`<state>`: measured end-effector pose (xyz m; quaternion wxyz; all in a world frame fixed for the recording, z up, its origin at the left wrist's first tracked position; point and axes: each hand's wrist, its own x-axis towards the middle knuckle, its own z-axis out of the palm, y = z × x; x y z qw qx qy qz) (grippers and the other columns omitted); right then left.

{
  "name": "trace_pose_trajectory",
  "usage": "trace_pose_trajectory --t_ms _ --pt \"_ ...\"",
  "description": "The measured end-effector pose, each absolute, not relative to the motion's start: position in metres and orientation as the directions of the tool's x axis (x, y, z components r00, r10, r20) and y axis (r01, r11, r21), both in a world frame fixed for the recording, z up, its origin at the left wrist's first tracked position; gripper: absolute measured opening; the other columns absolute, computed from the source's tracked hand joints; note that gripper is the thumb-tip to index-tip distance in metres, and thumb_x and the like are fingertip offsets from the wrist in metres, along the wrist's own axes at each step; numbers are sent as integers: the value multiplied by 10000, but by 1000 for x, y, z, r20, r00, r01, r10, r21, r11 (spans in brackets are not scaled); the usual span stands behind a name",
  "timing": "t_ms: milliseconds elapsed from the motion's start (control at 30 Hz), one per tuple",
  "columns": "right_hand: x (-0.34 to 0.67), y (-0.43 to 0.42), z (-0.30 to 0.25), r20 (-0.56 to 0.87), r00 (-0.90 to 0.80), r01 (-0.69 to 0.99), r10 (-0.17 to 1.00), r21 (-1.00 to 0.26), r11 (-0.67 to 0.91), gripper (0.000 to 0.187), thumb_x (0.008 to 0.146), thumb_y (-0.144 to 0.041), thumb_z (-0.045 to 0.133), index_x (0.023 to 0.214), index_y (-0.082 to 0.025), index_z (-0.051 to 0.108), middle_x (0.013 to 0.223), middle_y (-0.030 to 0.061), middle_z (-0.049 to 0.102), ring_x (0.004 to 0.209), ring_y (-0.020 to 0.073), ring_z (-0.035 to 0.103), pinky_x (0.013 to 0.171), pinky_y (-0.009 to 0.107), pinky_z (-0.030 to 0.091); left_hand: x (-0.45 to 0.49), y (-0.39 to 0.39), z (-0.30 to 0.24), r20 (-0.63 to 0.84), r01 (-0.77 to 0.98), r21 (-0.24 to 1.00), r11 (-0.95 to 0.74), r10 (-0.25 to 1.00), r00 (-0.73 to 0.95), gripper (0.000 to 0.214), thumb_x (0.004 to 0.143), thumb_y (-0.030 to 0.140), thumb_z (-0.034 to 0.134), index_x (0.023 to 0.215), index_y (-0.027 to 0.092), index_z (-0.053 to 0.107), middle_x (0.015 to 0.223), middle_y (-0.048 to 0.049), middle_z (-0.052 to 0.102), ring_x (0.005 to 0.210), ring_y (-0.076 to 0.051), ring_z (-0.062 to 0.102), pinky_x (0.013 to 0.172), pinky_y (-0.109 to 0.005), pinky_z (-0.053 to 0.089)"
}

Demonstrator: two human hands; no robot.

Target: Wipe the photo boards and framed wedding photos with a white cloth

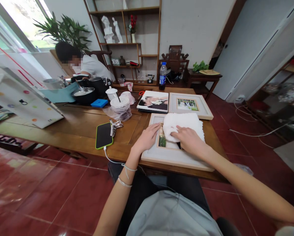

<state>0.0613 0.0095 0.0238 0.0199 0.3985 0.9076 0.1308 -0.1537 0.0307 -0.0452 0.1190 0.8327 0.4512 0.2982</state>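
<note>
A picture frame (156,154) with a pale wooden border and a small photo behind its front lies flat at the table's near edge. My left hand (148,137) rests flat on the frame's left side, fingers stretched out beside the photo. On the frame's upper right part lies a bunched white towel (186,123), covering much of the photo. My right hand (187,139) presses the towel against the frame, fingers bent into the cloth; some fingertips are hidden. Behind it lie another picture frame (204,106) and a white photo board (149,101).
A phone (104,135) with a cable lies left of the frame. Beyond it stand a lidded plastic cup (119,102), a blue box (99,103), a black pot (83,95) and a bottle (163,77). Another person (95,67) sits at the table's far left.
</note>
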Motion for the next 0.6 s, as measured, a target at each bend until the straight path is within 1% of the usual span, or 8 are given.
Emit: trace_pose_trajectory --t_ms 67,133,233,300,367,500,600 --pt "59 -14 32 -4 -697 701 717 206 683 418 695 1 436 1023 -193 609 1056 141 637 917 257 610 690 317 413 -154 31 -46 389 679 470 -564 823 415 430 910 172 332 1323 172 456 1400 -99 447 1312 -197 378 1099 -419 316" --pt "60 -37 41 -51 -732 666 679 158 729 411 683 -13 433 996 -213 608 996 120 643 831 241 617 644 304 385 -154 31 -46 383 682 469 -561 825 415 435 911 172 327 1327 167 451 1403 -101 443 1313 -198 376 1097 -416 319" --pt "64 -66 53 -77 -773 625 630 79 777 418 659 -15 432 977 -229 597 976 93 639 806 222 603 643 296 354 -154 30 -45 384 686 464 -560 825 414 433 911 170 324 1323 159 456 1404 -101 442 1314 -197 374 1101 -410 313" --pt "67 -76 58 -94 -781 618 618 31 786 406 649 -21 434 957 -233 591 931 74 641 793 215 594 641 294 339 -154 30 -44 385 687 462 -560 825 413 433 909 168 327 1322 167 457 1404 -94 444 1313 -196 376 1102 -411 312" --pt "69 -78 61 -107 -776 624 622 10 781 390 654 -32 434 949 -236 588 883 61 642 775 212 590 631 292 330 -154 30 -44 386 687 459 -563 823 417 436 907 163 327 1324 173 455 1403 -89 446 1312 -194 376 1104 -410 309" --pt "70 -57 52 -84 -734 672 674 55 739 417 678 -48 432 1013 -244 586 870 57 643 762 215 592 626 290 336 -154 30 -44 389 690 451 -566 820 419 437 908 164 325 1326 148 451 1403 -100 444 1310 -192 378 1108 -398 306" --pt "73 -28 36 -1 -677 729 736 140 670 443 705 -49 432 1082 -232 575 1031 91 629 842 225 597 686 297 368 -153 30 -44 394 689 452 -567 820 416 430 912 172 324 1318 144 460 1396 -102 453 1307 -193 383 1108 -399 309"
